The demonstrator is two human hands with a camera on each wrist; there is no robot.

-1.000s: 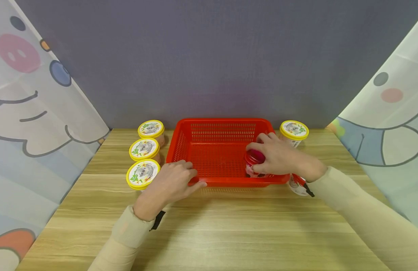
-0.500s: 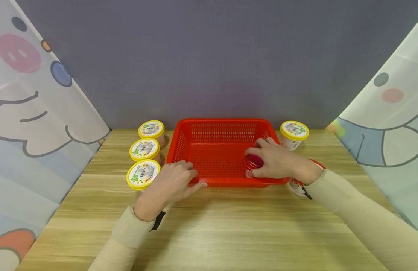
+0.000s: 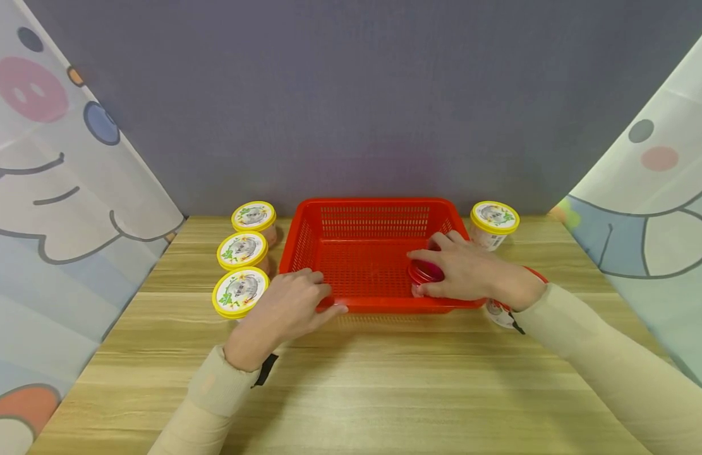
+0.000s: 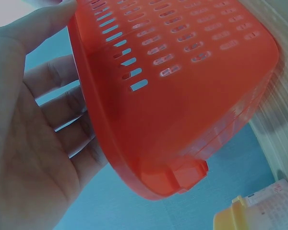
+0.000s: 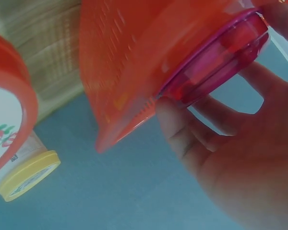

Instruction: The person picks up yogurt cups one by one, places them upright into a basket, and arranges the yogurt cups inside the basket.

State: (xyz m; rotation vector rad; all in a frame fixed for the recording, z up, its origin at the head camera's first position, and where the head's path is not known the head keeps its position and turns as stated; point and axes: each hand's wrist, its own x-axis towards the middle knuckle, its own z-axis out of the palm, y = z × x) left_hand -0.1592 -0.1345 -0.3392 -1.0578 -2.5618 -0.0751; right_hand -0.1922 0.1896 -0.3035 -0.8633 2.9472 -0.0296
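Note:
A red plastic basket [image 3: 373, 306] with slotted walls stands mid-table. At its front left corner my left hand [image 3: 288, 308] holds the rim, thumb along the front side and fingers over the edge. The left wrist view shows those fingers [image 4: 67, 112] passing behind the rim. Inside the basket's front right corner, my right hand [image 3: 461, 268] grips a small jar with a clear magenta-red lid [image 3: 424, 270], fingers and thumb spread around the lid. The lid [image 5: 221, 62] shows between thumb and fingers in the right wrist view. Most of the jar's body is hidden.
Three yellow-lidded tubs [image 3: 242, 249] line up left of the basket, the nearest beside my left hand. Another yellow-lidded tub [image 3: 493, 221] stands at the back right. Under my right wrist is a red-lidded tub [image 3: 500, 315], partly covered. A grey panel [image 3: 373, 126] rises behind the table.
My right hand has shifted slightly, and the jar sits a little lower and more hidden in the basket's corner. More of the back right tub shows. The left hand has not moved.

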